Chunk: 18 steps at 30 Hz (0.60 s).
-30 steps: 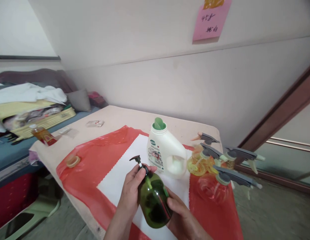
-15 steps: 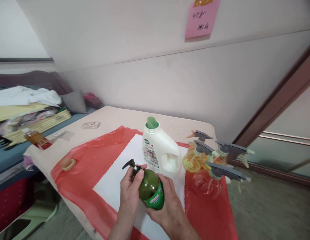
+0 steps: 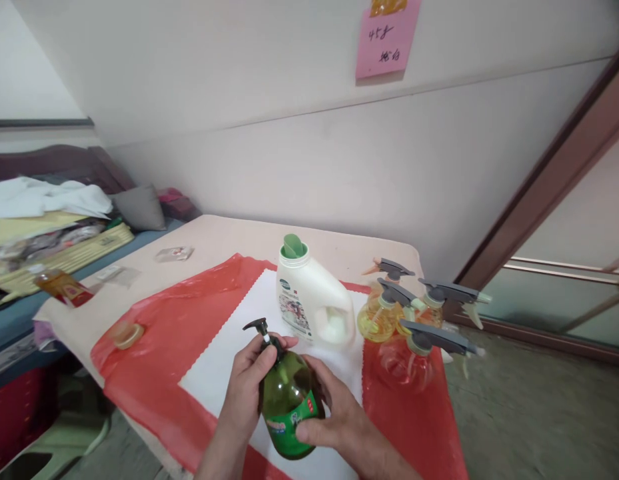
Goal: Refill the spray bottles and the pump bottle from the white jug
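A green pump bottle [image 3: 285, 400] with a black pump head is held tilted over the white cloth [image 3: 224, 360]. My left hand [image 3: 252, 390] is closed round the bottle's neck, just under the pump. My right hand [image 3: 334, 417] grips the lower body of the bottle by its label, fingers wrapped round it. Behind them a white detergent jug [image 3: 312, 300] with a green cap stands upright on the cloth.
Several yellow spray bottles [image 3: 389, 317] with grey triggers stand at the right on a red plastic sheet [image 3: 159, 347]. A roll of tape [image 3: 123, 333] lies at the sheet's left edge. A small orange bottle [image 3: 56, 285] and clear packets lie farther left. A bed with piled laundry [image 3: 49, 207] is beyond.
The bottle has been turned in my hands so its label faces me more, and my right hand has shifted round its lower body. The camera view has drifted slightly right.
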Available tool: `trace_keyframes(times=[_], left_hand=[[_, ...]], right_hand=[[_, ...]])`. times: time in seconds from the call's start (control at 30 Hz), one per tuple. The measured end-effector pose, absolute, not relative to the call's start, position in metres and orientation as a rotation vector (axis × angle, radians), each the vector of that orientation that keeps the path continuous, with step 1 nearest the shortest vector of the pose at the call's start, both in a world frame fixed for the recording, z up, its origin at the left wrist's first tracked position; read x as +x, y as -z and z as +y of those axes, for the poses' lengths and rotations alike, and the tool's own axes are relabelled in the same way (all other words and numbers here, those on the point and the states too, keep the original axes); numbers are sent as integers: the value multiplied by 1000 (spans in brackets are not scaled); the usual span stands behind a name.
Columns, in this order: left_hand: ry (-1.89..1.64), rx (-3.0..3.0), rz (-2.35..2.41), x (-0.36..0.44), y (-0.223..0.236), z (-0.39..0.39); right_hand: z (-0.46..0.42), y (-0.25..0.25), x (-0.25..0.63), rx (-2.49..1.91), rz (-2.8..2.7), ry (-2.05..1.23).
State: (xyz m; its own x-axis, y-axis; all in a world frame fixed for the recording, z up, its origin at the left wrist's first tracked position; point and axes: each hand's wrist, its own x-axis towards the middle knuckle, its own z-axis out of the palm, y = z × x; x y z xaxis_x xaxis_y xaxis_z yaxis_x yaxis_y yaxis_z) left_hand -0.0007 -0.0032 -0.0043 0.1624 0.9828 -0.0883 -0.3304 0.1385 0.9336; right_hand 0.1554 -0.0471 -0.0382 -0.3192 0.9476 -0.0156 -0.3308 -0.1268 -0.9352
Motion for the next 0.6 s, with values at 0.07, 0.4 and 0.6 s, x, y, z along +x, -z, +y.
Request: trace_keyframes(times=[0.07,0.4,0.6], left_hand=[[-1152,972,942,0,5,-2],[-1190,978,953,-2,11,-1],[-1202,890,802,-3,6,-4]], right_hand=[[-50,40,151,-1101,-1216,-1445],[-50,50,149,-1139,-1209,-1387],[-48,37,155,-615,-824,-1759]])
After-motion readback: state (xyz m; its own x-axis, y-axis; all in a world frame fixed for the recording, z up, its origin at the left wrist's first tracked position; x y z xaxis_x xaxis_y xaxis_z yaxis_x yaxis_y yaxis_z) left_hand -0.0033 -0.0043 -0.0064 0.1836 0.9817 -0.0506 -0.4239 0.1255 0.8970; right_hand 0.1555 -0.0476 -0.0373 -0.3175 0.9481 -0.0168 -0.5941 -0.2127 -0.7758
